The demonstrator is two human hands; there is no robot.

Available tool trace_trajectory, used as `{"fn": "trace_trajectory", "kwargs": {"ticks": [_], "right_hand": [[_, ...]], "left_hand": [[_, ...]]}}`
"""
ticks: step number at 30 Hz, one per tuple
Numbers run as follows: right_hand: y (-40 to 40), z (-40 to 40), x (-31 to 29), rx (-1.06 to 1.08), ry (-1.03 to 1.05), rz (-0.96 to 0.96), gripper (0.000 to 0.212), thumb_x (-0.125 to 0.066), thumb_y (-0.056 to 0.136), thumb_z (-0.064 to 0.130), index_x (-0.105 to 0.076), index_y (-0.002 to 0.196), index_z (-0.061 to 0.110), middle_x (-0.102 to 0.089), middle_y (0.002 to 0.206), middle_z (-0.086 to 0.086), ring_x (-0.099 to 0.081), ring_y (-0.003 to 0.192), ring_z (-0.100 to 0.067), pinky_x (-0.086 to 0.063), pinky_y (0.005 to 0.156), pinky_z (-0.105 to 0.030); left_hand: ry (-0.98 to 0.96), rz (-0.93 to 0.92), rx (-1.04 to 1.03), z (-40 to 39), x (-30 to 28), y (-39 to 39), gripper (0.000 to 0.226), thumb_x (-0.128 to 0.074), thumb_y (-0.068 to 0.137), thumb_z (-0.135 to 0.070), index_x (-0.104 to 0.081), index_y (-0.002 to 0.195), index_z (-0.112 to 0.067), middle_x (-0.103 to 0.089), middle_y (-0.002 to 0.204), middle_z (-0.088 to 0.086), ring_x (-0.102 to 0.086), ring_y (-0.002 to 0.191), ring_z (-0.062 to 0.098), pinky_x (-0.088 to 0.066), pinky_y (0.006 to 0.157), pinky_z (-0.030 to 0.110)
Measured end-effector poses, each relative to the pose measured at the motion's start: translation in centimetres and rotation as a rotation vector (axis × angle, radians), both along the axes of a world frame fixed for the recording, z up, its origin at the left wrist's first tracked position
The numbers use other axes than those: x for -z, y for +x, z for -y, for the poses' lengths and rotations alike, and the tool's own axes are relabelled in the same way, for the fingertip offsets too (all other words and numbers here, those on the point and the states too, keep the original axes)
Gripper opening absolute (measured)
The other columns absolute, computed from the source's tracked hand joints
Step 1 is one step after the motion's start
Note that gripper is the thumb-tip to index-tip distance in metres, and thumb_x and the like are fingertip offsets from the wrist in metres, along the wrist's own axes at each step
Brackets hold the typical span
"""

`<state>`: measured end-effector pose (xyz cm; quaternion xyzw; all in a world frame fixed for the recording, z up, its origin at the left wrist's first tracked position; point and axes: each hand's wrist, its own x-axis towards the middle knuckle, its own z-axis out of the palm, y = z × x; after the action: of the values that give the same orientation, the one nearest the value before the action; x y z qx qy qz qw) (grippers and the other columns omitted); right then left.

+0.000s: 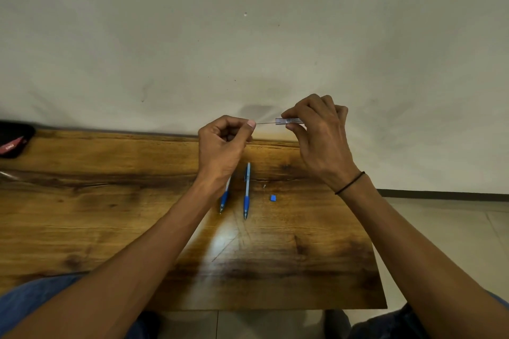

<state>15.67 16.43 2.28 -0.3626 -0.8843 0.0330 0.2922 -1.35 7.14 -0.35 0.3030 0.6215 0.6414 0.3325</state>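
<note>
On the wooden table lie two blue pencils side by side, with a small blue cap just right of them. Above the far edge, the left hand pinches a thin lead between thumb and forefinger. The lead runs into a clear case, gripped by the right hand.

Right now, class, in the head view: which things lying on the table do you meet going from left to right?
Black pouch → left pen → right pen → blue cap.
</note>
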Motion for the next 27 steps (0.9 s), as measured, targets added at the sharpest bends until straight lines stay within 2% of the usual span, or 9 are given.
{"fn": "trace_trajectory", "kwargs": {"ticks": [6, 8, 10, 12, 15, 17, 21, 24, 27], "right_hand": [[0.0, -0.2, -0.1, 0.081, -0.195, -0.114, 0.013, -0.071, 0.098, 0.012, -0.076, 0.11, 0.015, -0.058, 0.111, -0.009, -0.052, 0.106, -0.024, -0.04, 0.084, -0.037], [-0.2, 0.1, -0.4, 0.033, -0.316, -0.199, 0.012, -0.07, 0.1, 0.012, -0.074, 0.11, 0.012, -0.058, 0.113, -0.009, -0.055, 0.099, -0.012, -0.046, 0.084, -0.021], [-0.6, 0.6, -0.5, 0.005, -0.402, -0.267, 0.009, -0.071, 0.099, 0.011, -0.072, 0.108, 0.01, -0.062, 0.113, -0.007, -0.057, 0.084, -0.005, -0.045, 0.075, -0.009], [-1.1, 1.1, -0.3, 0.009, -0.483, -0.315, 0.009, -0.074, 0.097, 0.013, -0.07, 0.105, 0.01, -0.068, 0.108, -0.002, -0.062, 0.077, -0.012, -0.048, 0.069, -0.015], [-1.8, 2.0, 0.0, 0.018, -0.619, -0.39, 0.015, -0.079, 0.093, 0.015, -0.069, 0.104, 0.011, -0.072, 0.094, 0.002, -0.068, 0.08, -0.014, -0.058, 0.063, -0.025], [-2.2, 2.7, 0.2, 0.005, -0.717, -0.45, 0.017, -0.08, 0.092, 0.014, -0.068, 0.102, 0.008, -0.073, 0.086, -0.002, -0.074, 0.074, -0.016, -0.061, 0.058, -0.027], [-3.2, 4.3, 0.7, -0.055, -0.856, -0.537, 0.017, -0.081, 0.091, 0.008, -0.066, 0.099, 0.002, -0.076, 0.081, -0.011, -0.078, 0.07, -0.02, -0.065, 0.064, -0.032], [-3.9, 5.4, 1.0, -0.068, -0.894, -0.555, 0.017, -0.082, 0.089, 0.005, -0.067, 0.096, 0.001, -0.076, 0.085, -0.011, -0.08, 0.073, -0.019, -0.067, 0.066, -0.036], [-4.4, 6.2, 1.1, -0.061, -0.904, -0.545, 0.017, -0.083, 0.088, 0.006, -0.068, 0.094, 0.002, -0.076, 0.087, -0.008, -0.08, 0.076, -0.021, -0.068, 0.067, -0.043]], "left_hand": [[-0.04, 0.272, -0.006, -0.1, 0.2, -1.3, 0.005, -0.075, 0.097, -0.017, -0.076, 0.093, -0.015, -0.072, 0.074, -0.001, -0.057, 0.058, 0.005, -0.048, 0.054, 0.019], [-0.047, 0.42, -0.002, -0.1, 0.2, -1.5, 0.005, -0.074, 0.097, -0.02, -0.073, 0.094, -0.017, -0.074, 0.076, 0.001, -0.054, 0.055, 0.007, -0.045, 0.052, 0.02], [-0.056, 0.482, 0.007, -0.1, 0.4, -1.3, 0.006, -0.073, 0.099, -0.023, -0.071, 0.096, -0.017, -0.075, 0.079, 0.002, -0.052, 0.054, 0.008, -0.044, 0.05, 0.019], [-0.075, 0.446, 0.005, -0.2, 0.6, -0.9, 0.007, -0.071, 0.1, -0.025, -0.07, 0.097, -0.018, -0.076, 0.08, 0.002, -0.053, 0.054, 0.007, -0.044, 0.051, 0.019], [-0.103, 0.355, -0.028, -0.1, 0.9, -0.1, 0.009, -0.069, 0.102, -0.026, -0.071, 0.102, -0.017, -0.075, 0.077, -0.002, -0.054, 0.058, 0.005, -0.045, 0.054, 0.019], [-0.115, 0.311, -0.052, 0.0, 1.0, 0.4, 0.016, -0.066, 0.103, -0.028, -0.07, 0.11, -0.013, -0.075, 0.078, -0.003, -0.057, 0.064, 0.006, -0.048, 0.06, 0.022], [-0.103, 0.323, -0.094, 0.2, 1.2, 1.1, 0.018, -0.065, 0.104, -0.029, -0.068, 0.112, -0.013, -0.075, 0.092, 0.008, -0.069, 0.08, 0.013, -0.058, 0.075, 0.033], [-0.078, 0.399, -0.126, 0.3, 1.3, 1.6, 0.014, -0.067, 0.104, -0.028, -0.068, 0.108, -0.015, -0.077, 0.087, 0.003, -0.075, 0.076, 0.011, -0.06, 0.063, 0.029], [-0.064, 0.499, -0.16, 0.3, 1.4, 1.7, 0.01, -0.067, 0.104, -0.027, -0.065, 0.103, -0.016, -0.075, 0.071, -0.005, -0.073, 0.064, 0.009, -0.052, 0.046, 0.023]]}}
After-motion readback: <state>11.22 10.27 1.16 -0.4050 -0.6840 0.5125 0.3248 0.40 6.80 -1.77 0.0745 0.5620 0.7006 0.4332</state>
